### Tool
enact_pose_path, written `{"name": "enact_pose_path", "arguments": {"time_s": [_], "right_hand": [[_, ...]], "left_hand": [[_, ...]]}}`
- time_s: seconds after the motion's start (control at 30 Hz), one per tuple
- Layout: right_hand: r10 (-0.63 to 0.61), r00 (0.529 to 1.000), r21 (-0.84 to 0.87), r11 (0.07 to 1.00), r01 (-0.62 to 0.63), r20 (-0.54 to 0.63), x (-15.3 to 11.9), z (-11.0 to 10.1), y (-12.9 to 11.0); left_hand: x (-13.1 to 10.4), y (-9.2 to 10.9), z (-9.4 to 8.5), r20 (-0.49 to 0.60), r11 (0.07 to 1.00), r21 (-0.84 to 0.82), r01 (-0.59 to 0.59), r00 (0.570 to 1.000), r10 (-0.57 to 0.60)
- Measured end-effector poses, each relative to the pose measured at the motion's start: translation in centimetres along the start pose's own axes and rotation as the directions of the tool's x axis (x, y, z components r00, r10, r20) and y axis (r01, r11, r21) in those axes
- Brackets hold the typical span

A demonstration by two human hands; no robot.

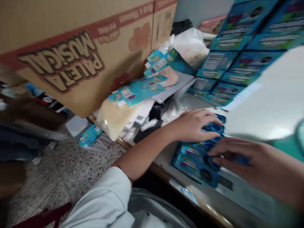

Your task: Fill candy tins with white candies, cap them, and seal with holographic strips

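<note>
On the table's near edge lies a group of blue printed packets [190, 161] in a row, with dark round spots on their right ends. My left hand [196, 125] rests over the far end of the row, fingers apart and bent onto the packets. My right hand [234, 155] is at the row's right side, thumb and forefinger pinched at a dark round part. Whether that part is between the fingertips is blurred. Something blue shows under the curled fingers of this hand.
Tall stacks of blue boxes [239, 63] stand at the back right. A large cardboard carton [114, 63] is at the left. Flattened blue cartons [142, 90], papers and a cream-coloured plastic bag [116, 117] lie between. A green object [289, 142] sits at the right.
</note>
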State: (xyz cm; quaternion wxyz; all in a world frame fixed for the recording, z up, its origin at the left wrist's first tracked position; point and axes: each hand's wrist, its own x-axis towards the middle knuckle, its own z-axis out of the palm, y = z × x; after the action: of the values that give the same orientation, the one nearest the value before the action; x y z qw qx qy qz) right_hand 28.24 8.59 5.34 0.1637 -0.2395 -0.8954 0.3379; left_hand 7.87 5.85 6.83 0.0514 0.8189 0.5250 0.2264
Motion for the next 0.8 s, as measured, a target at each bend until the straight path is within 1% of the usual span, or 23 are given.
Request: {"name": "enact_pose_path", "arguments": {"time_s": [0.07,0.13,0.23,0.3,0.37,0.47,0.53,0.6,0.7,0.8], "right_hand": [[0.097,0.995,-0.007,0.995,-0.097,0.038,0.1,-0.5,-1.8],[0.163,0.983,-0.037,0.986,-0.161,0.083,0.2,-0.9,-3.4],[0.241,0.965,-0.157,0.962,-0.225,0.098,0.4,-1.1,-5.1],[0.295,0.944,-0.228,0.939,-0.258,0.146,0.7,-1.2,-5.9],[0.367,0.908,-0.295,0.907,-0.3,0.205,1.2,-1.4,-6.5],[0.476,0.84,-0.418,0.84,-0.346,0.26,2.3,-1.7,-7.2],[0.529,0.795,-0.479,0.802,-0.356,0.296,3.0,-1.9,-7.6],[0.565,0.76,-0.504,0.781,-0.368,0.321,3.7,-2.0,-8.0],[0.583,0.741,-0.52,0.769,-0.371,0.333,4.3,-2.0,-8.3],[0.593,0.727,-0.539,0.76,-0.362,0.348,4.7,-2.0,-8.1]], "left_hand": [[-0.1,-0.4,0.5,0.018,0.993,-0.116,-0.028,0.999,0.03],[-0.1,-0.9,1.1,0.011,0.978,-0.206,-0.029,0.999,0.032],[-0.2,-1.3,1.8,0.02,0.963,-0.269,-0.017,1.0,0.023],[-0.3,-1.3,2.0,0.029,0.96,-0.279,-0.009,0.999,0.018],[-0.4,-1.1,1.9,0.042,0.961,-0.276,0.004,0.999,0.008],[-0.4,-1.0,1.6,0.074,0.962,-0.271,0.027,0.997,-0.007],[-0.3,-1.0,1.6,0.087,0.961,-0.275,0.033,0.996,-0.01],[-0.3,-1.1,1.6,0.094,0.959,-0.281,0.035,0.996,-0.009],[-0.3,-1.2,1.7,0.096,0.957,-0.289,0.031,0.995,-0.004],[-0.2,-1.2,2.0,0.065,0.956,-0.293,0.021,0.998,-0.002]]}}
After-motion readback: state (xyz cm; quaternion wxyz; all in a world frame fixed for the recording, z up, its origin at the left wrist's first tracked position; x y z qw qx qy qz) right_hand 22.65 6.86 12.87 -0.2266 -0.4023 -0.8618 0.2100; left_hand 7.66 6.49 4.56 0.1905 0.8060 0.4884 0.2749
